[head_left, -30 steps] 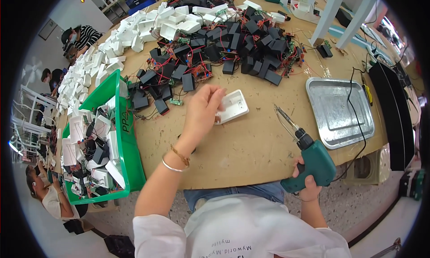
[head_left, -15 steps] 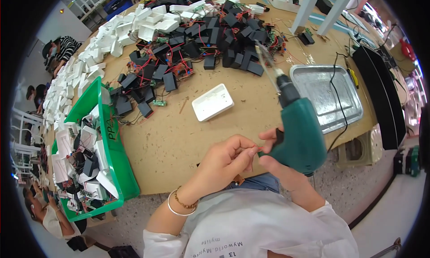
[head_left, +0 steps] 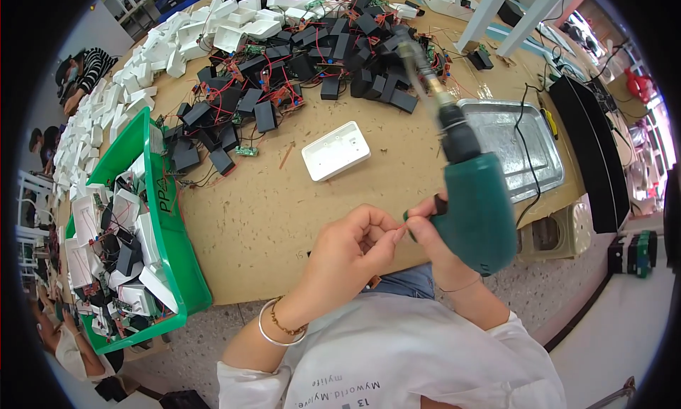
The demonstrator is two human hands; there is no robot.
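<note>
Teal-green power drill (head_left: pixel 479 214), blurred, is gripped in my right hand (head_left: pixel 443 249), its bit aimed away from me to the upper left. My left hand (head_left: pixel 351 249) is closed in a pinch close to the right hand's thumb and fingers. Whatever small piece sits between the left fingertips is too tiny to make out. Both hands are over the table's near edge. Beyond them, a white plastic shell (head_left: pixel 337 152) rests open side up on the brown tabletop (head_left: pixel 255 231), touched by neither hand.
Green crate (head_left: pixel 195 285) full of shells and circuit boards stands left. Black boxes (head_left: pixel 266 116) with red wires heap at the back beside piled white shells (head_left: pixel 191 36). A metal tray (head_left: pixel 521 185), crossed by a black cable (head_left: pixel 523 132), lies right. Another person (head_left: pixel 92 75) works far left.
My right thumb and fingers have drawn closer together beside the left fingertips. The drill has tilted slightly, still in my right hand. The whole view has shifted a little.
</note>
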